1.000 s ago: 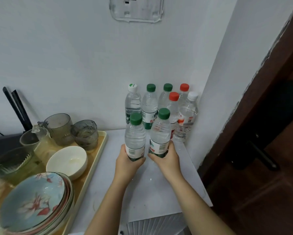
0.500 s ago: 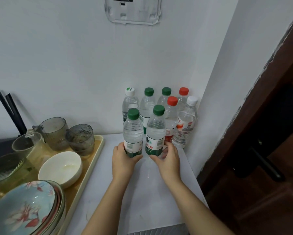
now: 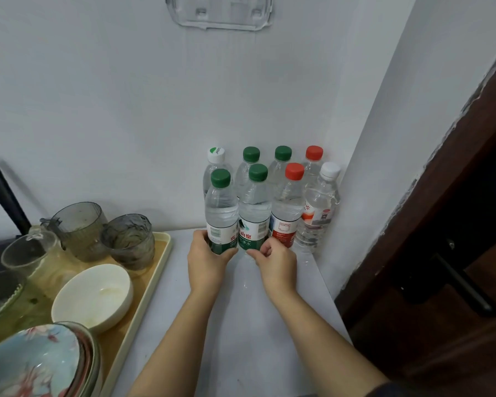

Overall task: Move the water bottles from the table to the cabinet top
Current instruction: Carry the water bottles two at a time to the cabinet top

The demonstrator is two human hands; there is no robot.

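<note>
The left bottle (image 3: 221, 213) and right bottle (image 3: 254, 210) have slid back into the group (image 3: 287, 207). The left hand (image 3: 205, 265) grips the upright left bottle low. The right hand (image 3: 277, 266) has curled fingers (image 3: 265, 249) touching the right bottle, grip unclear.

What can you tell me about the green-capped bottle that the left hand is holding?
A clear plastic water bottle, upright, with a dark green screw cap and a white-and-green label low on its body. It looks nearly full. The left hand grips its lower part, hiding the base. Its right side touches a similar green-capped bottle; a white-capped bottle stands right behind it.
</note>
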